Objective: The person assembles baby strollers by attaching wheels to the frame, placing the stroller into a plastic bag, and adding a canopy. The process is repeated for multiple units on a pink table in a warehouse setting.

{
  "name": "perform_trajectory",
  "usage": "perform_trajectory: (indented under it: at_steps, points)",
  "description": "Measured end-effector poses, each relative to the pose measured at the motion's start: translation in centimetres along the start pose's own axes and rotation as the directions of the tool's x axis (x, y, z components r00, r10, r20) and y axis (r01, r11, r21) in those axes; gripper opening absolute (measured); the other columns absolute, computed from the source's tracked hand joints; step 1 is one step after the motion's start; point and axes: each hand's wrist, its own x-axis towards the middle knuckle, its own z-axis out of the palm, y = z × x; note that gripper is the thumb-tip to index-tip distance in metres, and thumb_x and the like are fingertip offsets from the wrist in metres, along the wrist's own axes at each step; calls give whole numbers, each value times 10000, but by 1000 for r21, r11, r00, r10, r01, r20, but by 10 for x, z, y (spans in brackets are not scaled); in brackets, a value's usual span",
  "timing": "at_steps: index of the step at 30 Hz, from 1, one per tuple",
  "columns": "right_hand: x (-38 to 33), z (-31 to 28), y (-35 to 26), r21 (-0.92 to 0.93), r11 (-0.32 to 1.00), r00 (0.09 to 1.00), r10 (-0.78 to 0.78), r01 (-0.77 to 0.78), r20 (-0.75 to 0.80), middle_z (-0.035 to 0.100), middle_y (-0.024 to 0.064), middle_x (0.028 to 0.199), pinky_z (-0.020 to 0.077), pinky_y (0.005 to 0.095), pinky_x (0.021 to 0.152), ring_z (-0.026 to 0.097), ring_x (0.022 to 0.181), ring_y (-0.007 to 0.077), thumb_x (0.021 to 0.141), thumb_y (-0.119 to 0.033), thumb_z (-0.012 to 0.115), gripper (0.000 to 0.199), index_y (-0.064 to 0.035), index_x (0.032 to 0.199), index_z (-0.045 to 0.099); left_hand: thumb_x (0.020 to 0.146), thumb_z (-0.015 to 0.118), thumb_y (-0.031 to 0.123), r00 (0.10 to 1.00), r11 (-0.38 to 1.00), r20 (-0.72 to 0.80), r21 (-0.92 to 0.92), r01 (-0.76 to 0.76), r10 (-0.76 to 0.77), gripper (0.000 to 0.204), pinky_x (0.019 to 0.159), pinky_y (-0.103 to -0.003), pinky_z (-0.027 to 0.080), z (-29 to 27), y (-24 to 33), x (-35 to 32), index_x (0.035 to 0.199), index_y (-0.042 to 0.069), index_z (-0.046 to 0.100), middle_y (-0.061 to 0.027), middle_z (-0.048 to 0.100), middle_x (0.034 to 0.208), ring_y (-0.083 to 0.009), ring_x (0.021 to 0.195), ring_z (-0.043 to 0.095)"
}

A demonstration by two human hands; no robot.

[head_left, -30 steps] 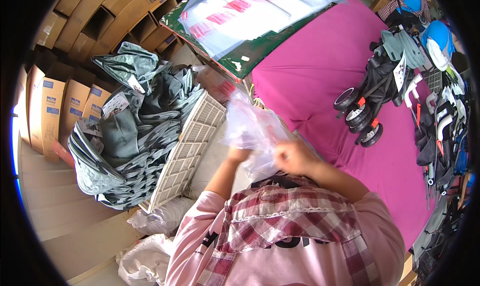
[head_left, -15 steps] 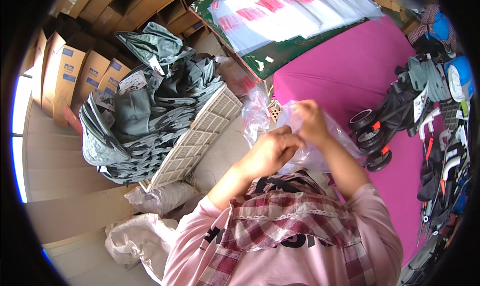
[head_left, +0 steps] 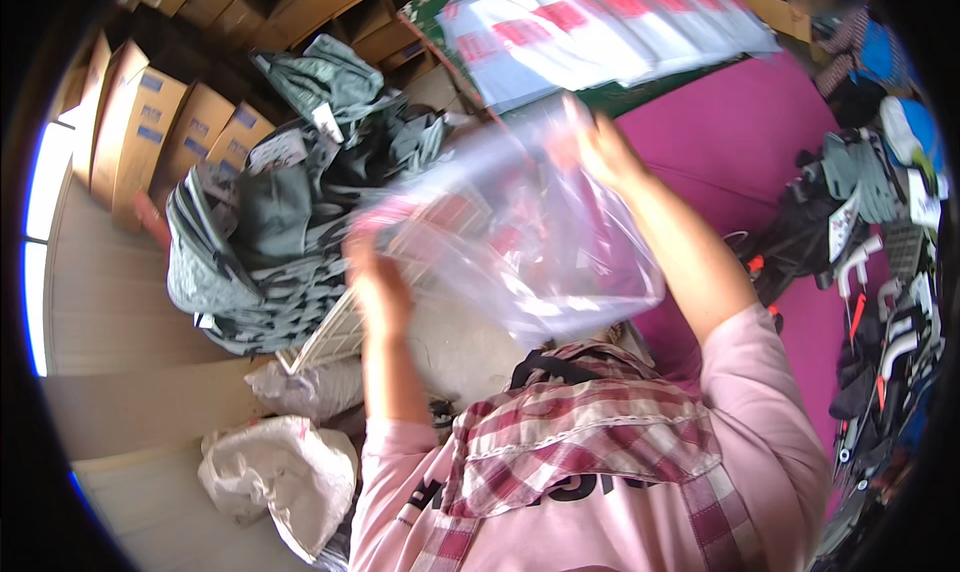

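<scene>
- Nearest, a crumpled white sack [head_left: 285, 477] lies on the floor at lower left.
- The left hand [head_left: 375, 272] and right hand [head_left: 598, 147] each pinch an edge of a clear plastic bag [head_left: 520, 237], stretched wide between them above the white slatted crate [head_left: 335, 332].
- Beyond, a heap of grey garments [head_left: 270, 222] sits left; pink cloth [head_left: 760, 142] covers the table right.
- Farthest, a stack of flat bags [head_left: 600, 22].
- Half a second ago the hands were close together with the bag bunched; now they have parted and risen.
</scene>
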Motion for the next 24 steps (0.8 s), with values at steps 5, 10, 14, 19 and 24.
perform_trajectory:
  at_steps: [5, 10, 14, 19, 24]
  points:
    - [-60, 61, -109, -471, 331, 265, -943, 818, -202, 518, 138, 1432, 382, 470, 1048, 470, 1339, 323, 940, -213, 598, 502, -149, 1430, 512, 957, 422, 435, 862, 944, -502, -242, -223, 75, 525, 747, -448, 506, -74, 85, 7, 1161, -23, 581, -171, 631, 1023, -313, 875, 620]
    - [-169, 48, 198, -835, 411, 583, 598, 367, 550, 564, 172, 1407, 341, 579, 1127, 468, 1370, 348, 885, -106, 569, 523, -110, 1408, 567, 833, 547, 22, 616, 996, 783, 65, 55, -85, 273, 678, -387, 513, 54, -55, -157, 984, 74, 769, -180, 731, 895, -257, 772, 681]
    - [-202, -73, 256, -751, 655, 939, 304, -84, 160, 684, 191, 1033, 503, 461, 852, 654, 950, 371, 856, -91, 586, 185, -41, 1012, 673, 784, 547, 4, 616, 926, 785, -181, 331, -67, 218, 630, -344, 508, 85, 10, -119, 824, 40, 758, -144, 691, 702, -203, 639, 652]
    - [-141, -92, 56, -820, 572, 628, -645, 20, -435, 654, 129, 1138, 504, 426, 917, 634, 1033, 333, 947, -262, 653, 333, -78, 1218, 593, 824, 409, -52, 727, 591, 672, -648, 481, 144, 366, 521, -218, 340, 92, 172, 24, 1019, -14, 716, 6, 542, 642, -56, 546, 432]
    - [-175, -23, 55, -540, 815, 956, -56, 209, 286, 704, 189, 890, 482, 490, 854, 660, 830, 394, 1023, -357, 497, 424, -37, 793, 656, 755, 365, -97, 790, 240, 551, -832, 499, 268, 673, 494, -173, 343, 108, 268, 62, 1415, -51, 488, -153, 513, 1475, -28, 536, 412]
